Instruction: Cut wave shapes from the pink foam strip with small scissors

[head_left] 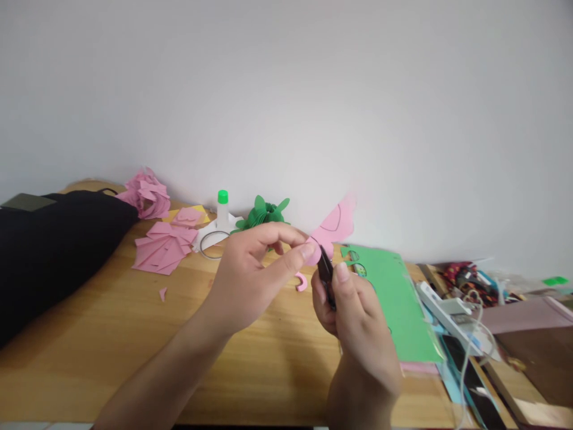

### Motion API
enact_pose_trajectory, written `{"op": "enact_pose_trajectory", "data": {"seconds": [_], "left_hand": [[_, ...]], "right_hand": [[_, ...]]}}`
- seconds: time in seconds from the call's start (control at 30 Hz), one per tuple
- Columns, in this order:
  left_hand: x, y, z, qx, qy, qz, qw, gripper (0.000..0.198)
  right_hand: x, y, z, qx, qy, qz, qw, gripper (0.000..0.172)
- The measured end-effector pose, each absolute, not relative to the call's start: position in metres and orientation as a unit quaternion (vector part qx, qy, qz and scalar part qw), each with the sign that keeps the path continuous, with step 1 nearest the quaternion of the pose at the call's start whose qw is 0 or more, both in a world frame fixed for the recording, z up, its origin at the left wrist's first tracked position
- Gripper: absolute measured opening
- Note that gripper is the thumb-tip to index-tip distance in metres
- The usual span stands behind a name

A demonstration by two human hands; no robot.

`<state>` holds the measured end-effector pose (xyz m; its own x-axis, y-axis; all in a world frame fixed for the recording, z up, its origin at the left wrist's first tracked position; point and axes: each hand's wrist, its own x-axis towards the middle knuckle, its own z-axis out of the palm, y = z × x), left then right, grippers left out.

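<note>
My left hand point(255, 275) pinches the edge of a pink piece of paper point(338, 224) between thumb and fingers. The paper has a wavy edge and dark drawn curves, and is held up above the table. Wrapped in the fingers of my right hand point(358, 304) is a pair of small black scissors point(326, 269), with the tip against the paper's lower edge. Their handles are mostly hidden in the hand. Below the paper, a curled pink paper strip point(301, 282) lies on the wood, and a tiny pink scrap point(163, 293) sits farther left.
A wooden table point(250, 370) stands against a pale wall. Toward the back are a glue stick point(222, 206), a green paper shape point(267, 212) and folded pink paper point(165, 248). Left is a black bag point(58, 251); right, green sheets point(398, 304), a power strip point(447, 316) and a phone point(470, 376).
</note>
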<state>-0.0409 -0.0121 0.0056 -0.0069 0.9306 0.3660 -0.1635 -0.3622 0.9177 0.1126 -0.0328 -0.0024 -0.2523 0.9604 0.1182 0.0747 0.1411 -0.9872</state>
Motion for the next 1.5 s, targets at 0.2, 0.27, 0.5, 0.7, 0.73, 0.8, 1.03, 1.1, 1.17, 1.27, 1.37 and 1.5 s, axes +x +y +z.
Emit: {"op": "enact_pose_trajectory", "data": {"seconds": [0.2, 0.27, 0.5, 0.7, 0.73, 0.8, 1.03, 1.1, 1.17, 1.27, 1.37, 1.5], "left_hand": [[-0.0407, -0.0109, 0.008, 0.549, 0.357, 0.623, 0.427, 0.015], [-0.0413, -0.0107, 0.0085, 0.553, 0.351, 0.619, 0.432, 0.015], [-0.044, -0.0108, 0.0075, 0.564, 0.34, 0.595, 0.46, 0.013], [-0.0433, -0.0115, 0.0085, 0.559, 0.343, 0.597, 0.462, 0.013], [-0.0431, -0.0117, 0.0088, 0.559, 0.343, 0.598, 0.461, 0.013], [-0.0428, -0.012, 0.0091, 0.558, 0.345, 0.6, 0.458, 0.013], [-0.0416, -0.0121, 0.0068, 0.554, 0.348, 0.605, 0.455, 0.012], [-0.0413, -0.0122, 0.0068, 0.554, 0.345, 0.607, 0.454, 0.013], [-0.0412, -0.0123, 0.0076, 0.556, 0.343, 0.609, 0.449, 0.014], [-0.0417, -0.0121, 0.0091, 0.561, 0.344, 0.609, 0.443, 0.015], [-0.0431, -0.0116, 0.0088, 0.565, 0.343, 0.598, 0.454, 0.014], [-0.0457, -0.0113, 0.0066, 0.585, 0.323, 0.586, 0.459, 0.014]], "right_hand": [[0.1138, -0.032, -0.0038, -0.416, -0.617, 0.502, 0.44, 0.048], [0.1135, -0.0312, -0.0045, -0.411, -0.613, 0.509, 0.443, 0.048], [0.112, -0.0303, -0.0044, -0.412, -0.602, 0.517, 0.448, 0.049], [0.1129, -0.0308, -0.0044, -0.416, -0.615, 0.503, 0.442, 0.049], [0.1129, -0.0308, -0.0044, -0.416, -0.617, 0.501, 0.442, 0.048], [0.1132, -0.0307, -0.0047, -0.421, -0.62, 0.494, 0.441, 0.048], [0.1143, -0.0302, -0.006, -0.434, -0.624, 0.473, 0.445, 0.048], [0.114, -0.0302, -0.0054, -0.428, -0.622, 0.482, 0.444, 0.047], [0.1138, -0.0304, -0.0046, -0.425, -0.622, 0.488, 0.441, 0.047], [0.1142, -0.0312, -0.0044, -0.432, -0.628, 0.48, 0.434, 0.047], [0.115, -0.0318, -0.0053, -0.443, -0.632, 0.468, 0.431, 0.048], [0.1151, -0.0314, -0.0052, -0.437, -0.633, 0.476, 0.427, 0.048]]}}
